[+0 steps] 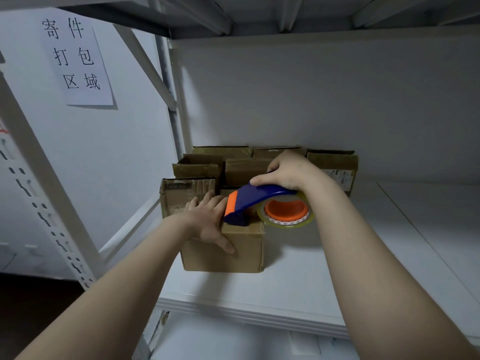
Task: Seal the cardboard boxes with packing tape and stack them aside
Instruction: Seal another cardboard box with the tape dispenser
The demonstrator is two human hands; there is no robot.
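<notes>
You have one view only, worn on your head and looking forward and down at close range onto a white shelf (311, 268). Your forearms run in from the bottom corners. Your left hand (207, 222) and right hand (285, 172) meet mid-frame at the cardboard box (233, 255) and tape dispenser (257, 196). The wide lens splays the rack upright (52, 193) at near left. Your head seems turned slightly left, as the wall with the paper sign (78, 61) fills that side. The upper shelf's underside (285, 14) closes the top edge.

A closed brown cardboard box (233, 253) stands upright nearest us. A blue-and-orange tape dispenser (249, 201) sits nose-down on its top, its clear tape roll (285, 216) overhanging right. More boxes (200, 166), some open-flapped, cluster behind.
</notes>
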